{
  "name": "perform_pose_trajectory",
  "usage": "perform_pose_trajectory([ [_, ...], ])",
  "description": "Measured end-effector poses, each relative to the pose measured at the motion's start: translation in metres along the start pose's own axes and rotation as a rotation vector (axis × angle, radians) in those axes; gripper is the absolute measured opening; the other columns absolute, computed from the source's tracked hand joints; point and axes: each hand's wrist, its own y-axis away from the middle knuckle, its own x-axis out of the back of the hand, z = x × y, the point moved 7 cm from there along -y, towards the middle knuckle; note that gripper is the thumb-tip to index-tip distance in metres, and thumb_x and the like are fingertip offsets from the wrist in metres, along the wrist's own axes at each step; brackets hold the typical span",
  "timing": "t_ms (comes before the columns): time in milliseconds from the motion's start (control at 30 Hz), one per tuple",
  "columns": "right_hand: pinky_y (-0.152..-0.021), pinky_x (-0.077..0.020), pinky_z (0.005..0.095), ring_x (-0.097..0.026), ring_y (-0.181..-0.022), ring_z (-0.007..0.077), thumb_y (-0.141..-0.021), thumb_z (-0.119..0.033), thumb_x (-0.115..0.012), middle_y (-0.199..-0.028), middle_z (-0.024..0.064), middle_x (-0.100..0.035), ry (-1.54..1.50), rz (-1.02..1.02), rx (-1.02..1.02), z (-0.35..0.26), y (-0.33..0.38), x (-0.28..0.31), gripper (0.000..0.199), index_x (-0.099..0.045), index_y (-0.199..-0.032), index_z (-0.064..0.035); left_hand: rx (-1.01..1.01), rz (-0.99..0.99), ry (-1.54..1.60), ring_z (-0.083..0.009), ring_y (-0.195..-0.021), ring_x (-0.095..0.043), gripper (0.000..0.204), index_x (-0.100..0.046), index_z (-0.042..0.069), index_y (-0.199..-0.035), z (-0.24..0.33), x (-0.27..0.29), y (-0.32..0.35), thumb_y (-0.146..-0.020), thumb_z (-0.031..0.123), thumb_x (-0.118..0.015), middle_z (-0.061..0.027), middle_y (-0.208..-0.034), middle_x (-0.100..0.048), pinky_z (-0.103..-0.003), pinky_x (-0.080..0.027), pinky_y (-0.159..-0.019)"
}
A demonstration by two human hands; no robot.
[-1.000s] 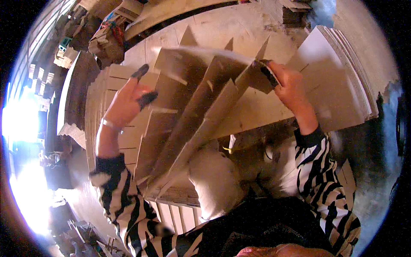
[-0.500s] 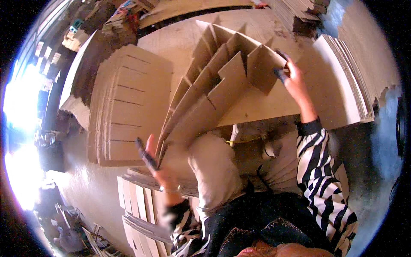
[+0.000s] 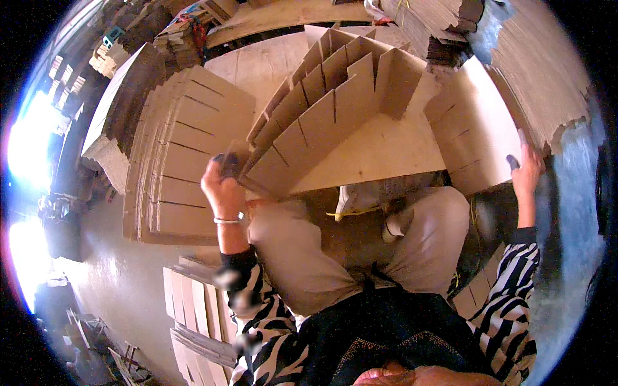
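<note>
A partly interlocked cardboard divider [image 3: 322, 96], made of crossed slotted strips, stands on the wooden tabletop [image 3: 380, 157] in front of me. My left hand [image 3: 222, 186] is closed around its near left end, dark coverings on the fingertips. To the right, a stack of pale slotted cardboard sheets [image 3: 473, 128] leans at the table's side. My right hand [image 3: 528, 170] is at the stack's right edge, thumb over the front face and fingers along the edge; it seems to grip a sheet, though how many is hidden.
Another pile of slotted sheets [image 3: 183, 154] stands left of the divider. More cardboard strips [image 3: 193, 296] lie stacked low by my left side. Tall cardboard piles [image 3: 547, 71] rise at the far right, beside a bluish surface [image 3: 573, 206]. My knees are under the table's near edge.
My right hand has let go of the divider's far right end and moved right to the sheet stack. My left hand has risen and closed on the divider's near left end.
</note>
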Motion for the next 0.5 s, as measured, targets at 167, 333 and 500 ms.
perform_pose_trajectory([
  [167, -0.092, -0.0470, 0.0367, -0.062, -0.111, 0.0286, -0.089, -0.004, -0.059, -0.118, 0.0224, -0.063, -0.395, 0.168, -0.168, 0.003, -0.014, 0.065, 0.043, -0.054, -0.132, -0.0097, 0.136, 0.288, 0.013, -0.0230, -0.114, -0.053, 0.056, -0.034, 0.003, -0.143, 0.031, 0.046, 0.036, -0.092, 0.004, -0.056, -0.0144, -0.133, -0.049, -0.032, -0.047, -0.091],
  [333, -0.105, -0.0406, 0.0359, -0.053, -0.121, 0.0230, -0.092, -0.007, -0.059, -0.133, 0.0129, -0.055, -1.387, 0.439, -0.347, 0.000, -0.029, 0.102, 0.041, -0.051, -0.131, 0.0035, 0.523, 0.400, 0.356, -0.0208, -0.113, -0.048, 0.064, -0.021, 0.018, -0.152, -0.012, 0.007, 0.098, -0.096, 0.016, -0.051, -0.0107, -0.140, -0.042, -0.036, -0.045, -0.082],
  [500, -0.098, -0.0479, 0.0395, -0.058, -0.116, 0.0229, -0.095, -0.020, -0.055, -0.125, 0.0111, -0.060, -1.923, 0.297, -0.520, -0.021, -0.063, 0.050, 0.038, -0.054, -0.128, -0.0021, 0.326, 0.465, 0.485, -0.0207, -0.116, -0.047, 0.058, -0.026, 0.016, -0.150, -0.004, -0.017, 0.057, -0.096, 0.018, -0.049, -0.0092, -0.135, -0.046, -0.040, -0.042, -0.092],
])
